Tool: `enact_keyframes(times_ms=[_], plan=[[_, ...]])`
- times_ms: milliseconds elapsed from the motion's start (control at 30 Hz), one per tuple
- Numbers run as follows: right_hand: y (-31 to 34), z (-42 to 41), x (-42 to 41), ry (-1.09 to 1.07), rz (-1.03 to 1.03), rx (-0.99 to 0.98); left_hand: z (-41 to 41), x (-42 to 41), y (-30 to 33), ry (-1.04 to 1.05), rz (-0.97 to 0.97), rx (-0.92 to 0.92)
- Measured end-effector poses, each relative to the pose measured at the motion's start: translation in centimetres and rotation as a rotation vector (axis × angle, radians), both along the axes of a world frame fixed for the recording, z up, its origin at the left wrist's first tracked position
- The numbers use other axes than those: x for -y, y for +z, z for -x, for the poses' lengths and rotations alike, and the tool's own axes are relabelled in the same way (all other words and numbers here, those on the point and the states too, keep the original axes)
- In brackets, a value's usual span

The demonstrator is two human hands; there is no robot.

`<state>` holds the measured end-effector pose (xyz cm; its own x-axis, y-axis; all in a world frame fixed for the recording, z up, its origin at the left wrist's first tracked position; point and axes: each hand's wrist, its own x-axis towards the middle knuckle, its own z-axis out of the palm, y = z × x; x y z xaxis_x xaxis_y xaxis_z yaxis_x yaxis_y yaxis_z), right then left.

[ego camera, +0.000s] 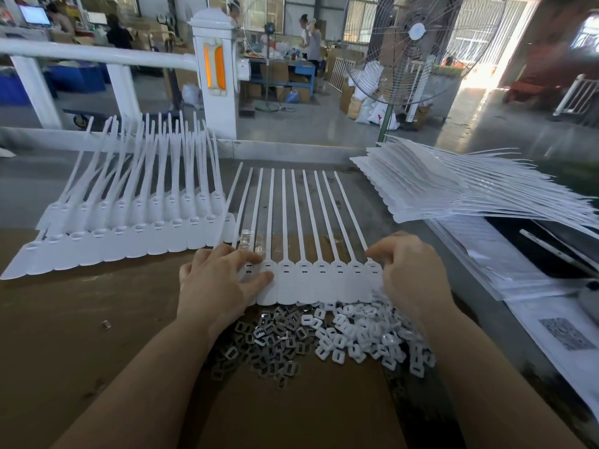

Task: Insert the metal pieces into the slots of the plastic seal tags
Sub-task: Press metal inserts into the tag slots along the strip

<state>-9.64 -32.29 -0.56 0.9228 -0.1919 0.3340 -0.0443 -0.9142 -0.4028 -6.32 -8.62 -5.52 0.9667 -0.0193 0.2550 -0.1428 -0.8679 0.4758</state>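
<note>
Factory floor, workbenches, pedestal fan

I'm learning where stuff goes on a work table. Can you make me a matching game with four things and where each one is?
Things:
1. metal pieces
2. white clips
3. row of tags
4. stack of tags

Places:
A. far right of the table
B. under both hands
C. loose pile nearest the left arm
D. loose pile nearest the right arm

Pairs: 1-C, 2-D, 3-B, 4-A. The left hand presses the row's left end; the right hand rests at its right end.
</note>
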Motion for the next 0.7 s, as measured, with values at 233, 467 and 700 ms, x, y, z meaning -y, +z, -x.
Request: enact_keyframes(times_ms=[233, 467, 700], plan=[[-0.8, 0.9, -4.1, 0.117, -0.081, 0.063, 0.1, 0.1, 0.1, 0.009, 0.027, 0.023], [-2.2, 1.1, -5.1, 0.173, -0.062, 0.235, 0.1, 0.1, 0.2, -0.009, 0.055, 0.021], [-2.9, 1.4, -5.4, 0.166, -0.047, 0.43, -0.1, -0.3, 0.7, 0.006, 0.194, 0.043]])
